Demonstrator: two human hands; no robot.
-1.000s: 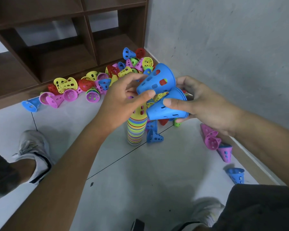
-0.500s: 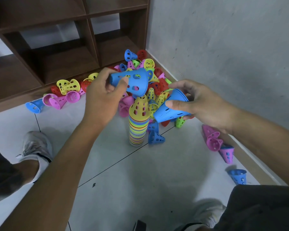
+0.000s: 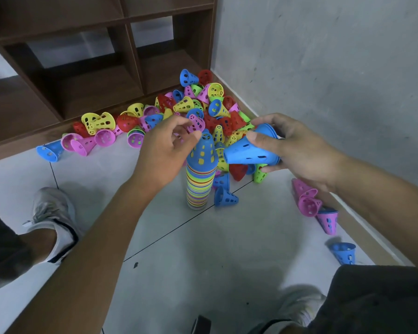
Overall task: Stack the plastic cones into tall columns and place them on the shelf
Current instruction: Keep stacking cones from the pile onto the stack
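Stacking is the step in hand. An empty wooden shelf [image 3: 87, 75] is seen behind, and a pile of loose cones [image 3: 203, 109] lies on the floor before it. A striped column [image 3: 199, 184] stands upright on the floor, topped by a blue cone [image 3: 202, 150]. Its tip is touched by the left hand [image 3: 165, 150], fingers loosely curled, nothing gripped. A second blue cone [image 3: 250, 153], lying sideways, is clamped in the right hand [image 3: 297, 150]. It must be turned upright and lowered over the column. A small blue cone [image 3: 225, 196] at the base could be knocked.
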